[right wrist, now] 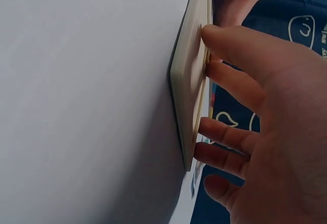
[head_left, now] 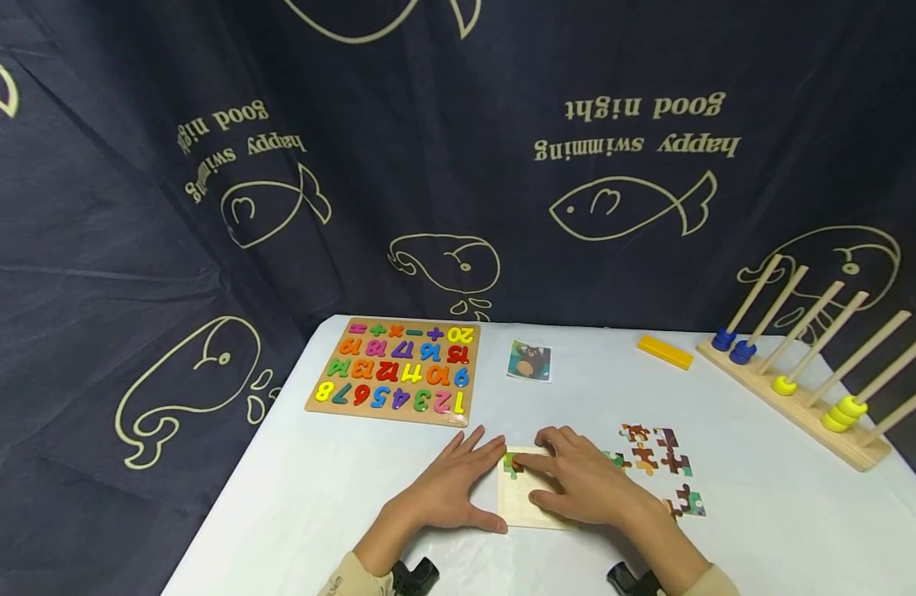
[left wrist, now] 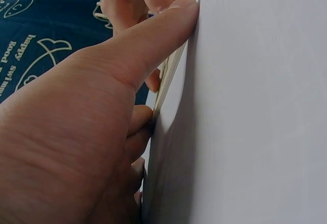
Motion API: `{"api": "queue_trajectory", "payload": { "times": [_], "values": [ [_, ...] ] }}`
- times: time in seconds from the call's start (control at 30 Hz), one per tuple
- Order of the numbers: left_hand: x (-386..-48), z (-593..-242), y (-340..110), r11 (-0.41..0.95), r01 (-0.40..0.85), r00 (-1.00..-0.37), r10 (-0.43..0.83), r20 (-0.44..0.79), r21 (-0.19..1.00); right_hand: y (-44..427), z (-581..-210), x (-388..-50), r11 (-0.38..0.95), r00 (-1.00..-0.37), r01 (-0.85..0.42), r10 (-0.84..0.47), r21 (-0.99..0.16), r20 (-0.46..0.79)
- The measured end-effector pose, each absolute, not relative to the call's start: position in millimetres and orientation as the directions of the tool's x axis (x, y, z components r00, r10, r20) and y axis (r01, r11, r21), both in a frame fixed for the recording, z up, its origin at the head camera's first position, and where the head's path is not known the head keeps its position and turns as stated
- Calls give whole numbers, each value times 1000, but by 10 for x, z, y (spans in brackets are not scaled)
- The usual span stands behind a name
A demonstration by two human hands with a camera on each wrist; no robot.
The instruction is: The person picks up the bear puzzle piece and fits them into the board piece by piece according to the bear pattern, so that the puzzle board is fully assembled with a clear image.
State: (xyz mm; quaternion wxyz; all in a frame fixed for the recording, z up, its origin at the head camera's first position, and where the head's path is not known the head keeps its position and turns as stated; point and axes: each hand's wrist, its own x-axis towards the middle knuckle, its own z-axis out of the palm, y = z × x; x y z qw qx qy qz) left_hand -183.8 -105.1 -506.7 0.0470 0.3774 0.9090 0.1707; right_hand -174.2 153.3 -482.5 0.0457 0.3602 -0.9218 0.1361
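Left hand is held with fingers spread against the 9 o'clock edge of the wooden board, set towards 6 o'clock on the table. With the right hand, fingers loosely parted, a green puzzle piece is touched at the board's 11 o'clock corner. Loose pieces are scattered at 3 o'clock.

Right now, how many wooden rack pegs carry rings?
4: leftmost peg and second peg, blue rings; fourth peg and sixth peg, yellow rings. Seventh peg runs out of frame; rings there may be hidden.
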Motion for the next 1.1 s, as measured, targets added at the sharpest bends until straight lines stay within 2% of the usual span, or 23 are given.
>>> {"api": "queue_trajectory", "payload": {
  "times": [0.17, 0.33, 0.53, 0.93, 1.1],
  "values": [
    [-1832, -5078, -1065, 657, 668, -713, 700, 46, 349, 1521, -4836, -1734, 720, -752, -659, -635, -217, 178],
    [-1843, -5067, -1053, 657, 662, -717, 696, 47, 362, 1548, -4779, -1736, 742, -792, -607, -592, -285, 148],
    [-1846, -5058, -1044, 637, 666, -705, 708, 46, 388, 1582, -4755, -1729, 740, -801, -592, -584, -320, 132],
    [-1832, -5064, -1056, 645, 676, -700, 713, 37, 357, 1744, -4764, -1780, 744, -842, -536, -503, -400, 194],
    [-1828, -5057, -1068, 645, 674, -700, 713, 33, 360, 1888, -4745, -1835, 731, -872, -486, -442, -479, 210]
  ]
}}
